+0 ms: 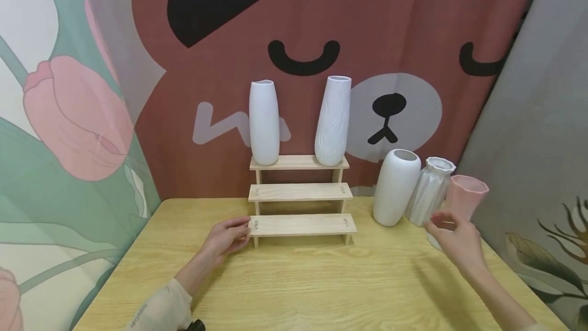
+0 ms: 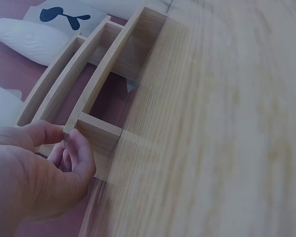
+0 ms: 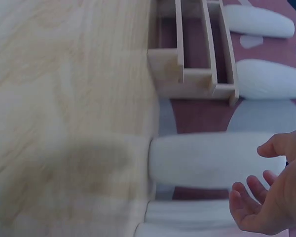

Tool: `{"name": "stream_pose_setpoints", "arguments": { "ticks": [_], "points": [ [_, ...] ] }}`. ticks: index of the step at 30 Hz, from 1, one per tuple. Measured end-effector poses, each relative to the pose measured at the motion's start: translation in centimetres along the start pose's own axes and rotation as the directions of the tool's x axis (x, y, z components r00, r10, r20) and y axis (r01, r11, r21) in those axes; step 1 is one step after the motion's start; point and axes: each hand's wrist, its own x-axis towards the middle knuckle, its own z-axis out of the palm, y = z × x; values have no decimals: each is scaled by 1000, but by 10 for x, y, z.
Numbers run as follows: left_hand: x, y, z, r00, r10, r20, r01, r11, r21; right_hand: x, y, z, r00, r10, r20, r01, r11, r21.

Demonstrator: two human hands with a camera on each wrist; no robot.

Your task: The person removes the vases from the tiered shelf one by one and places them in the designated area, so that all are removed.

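One stand [image 1: 300, 225], the left hand [image 1: 225, 241] on it, the right hand [image 1: 461, 249] holding nothing

The wooden stand has three steps and sits on the tabletop [image 1: 294, 290]. The left hand pinches the left end of its lowest step, with the thumb and the bent fingers at the corner.

The right hand is up in front of the pink vase [image 1: 466, 199]. Its fingers are softly bent, and the right wrist view shows a wide gap between the thumb and fingers. I cannot tell if it touches the pink vase.

Small dark marks [image 1: 256, 225] are on both ends of the low and middle steps. They look like writing, but they are too tiny to read. The sleeve [image 1: 161, 305] on the left arm has small letters too, and I cannot read those.

On the top step stand two tall white vases: a smooth one [image 1: 264, 124] near the left end and a wavy one [image 1: 334, 121] near the right end. To the right of the stand, a round white vase [image 1: 396, 190] and a pleated white vase [image 1: 429, 193] stand close together on the tabletop, with the pink vase just beside them. A big sleepy bear [image 1: 367, 29] is on the cloth behind.
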Motion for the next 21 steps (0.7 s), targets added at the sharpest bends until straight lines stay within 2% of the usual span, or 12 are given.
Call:
{"name": "stream_pose_setpoints", "arguments": {
  "ticks": [5,8,21],
  "points": [
    [4,0,2,1000,3,-8,-3,1000,-21,7,-20,16,994,-108,-34,109,993,37],
    [6,-1,2,1000,7,-8,-7,1000,-27,12,-30,25,988,-147,-38,149,986,71],
    [3,-3,0,1000,13,-11,-13,1000,-14,33,-68,70,988,-149,47,144,984,109]
  ]
}}
